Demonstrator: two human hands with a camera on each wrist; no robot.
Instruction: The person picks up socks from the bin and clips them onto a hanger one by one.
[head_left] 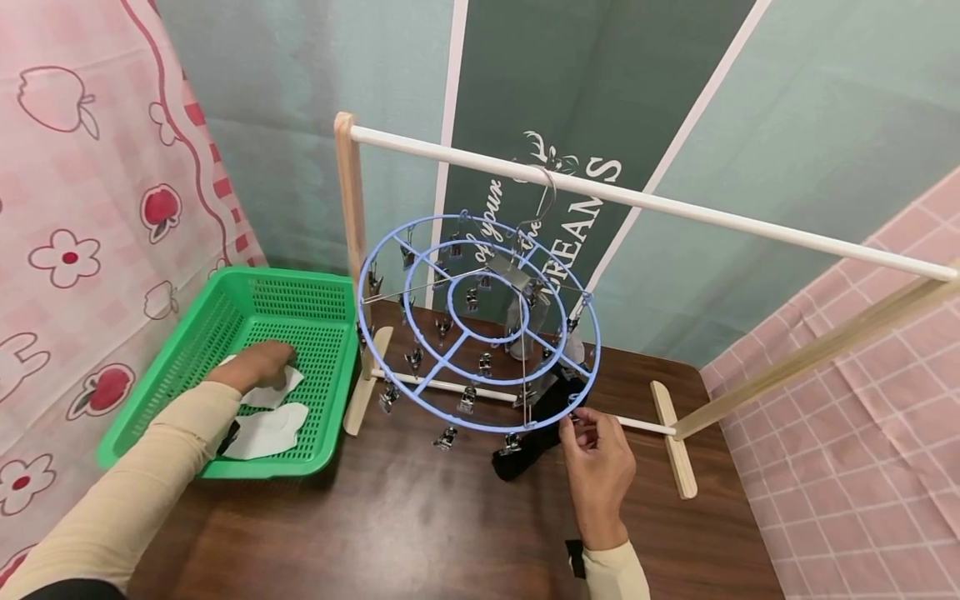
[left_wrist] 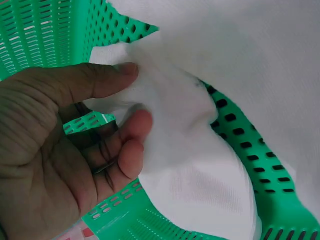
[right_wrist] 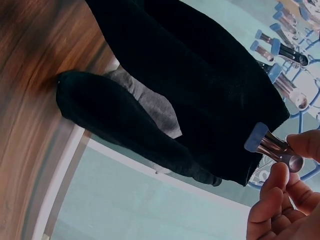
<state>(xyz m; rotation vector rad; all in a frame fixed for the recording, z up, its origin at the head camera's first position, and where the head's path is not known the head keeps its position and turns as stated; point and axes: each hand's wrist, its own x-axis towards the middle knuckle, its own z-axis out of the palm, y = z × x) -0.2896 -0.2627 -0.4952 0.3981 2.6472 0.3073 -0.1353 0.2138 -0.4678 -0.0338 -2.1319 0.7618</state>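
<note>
Inside the green basket (head_left: 341,400), my left hand (head_left: 262,367) pinches a white sock (left_wrist: 190,150) between thumb and fingers. A second white sock (head_left: 266,433) lies beside it on the basket floor. My right hand (head_left: 600,458) is at the front right of a blue round clip hanger (head_left: 480,427). Thumb and fingertips there grip a metal clip (right_wrist: 277,150) with blue tips. Its tips overlap the cuff of a black sock (right_wrist: 200,100), which hangs below the ring. Behind the black sock, a grey sock (right_wrist: 155,107) partly shows.
The hanger hooks over the white bar (head_left: 450,154) of a wooden rack, with several clips dangling from its rings. Rack feet (head_left: 675,442) stand on the brown table (head_left: 390,533). Printed cloths (head_left: 67,208) surround the table at left, back and right.
</note>
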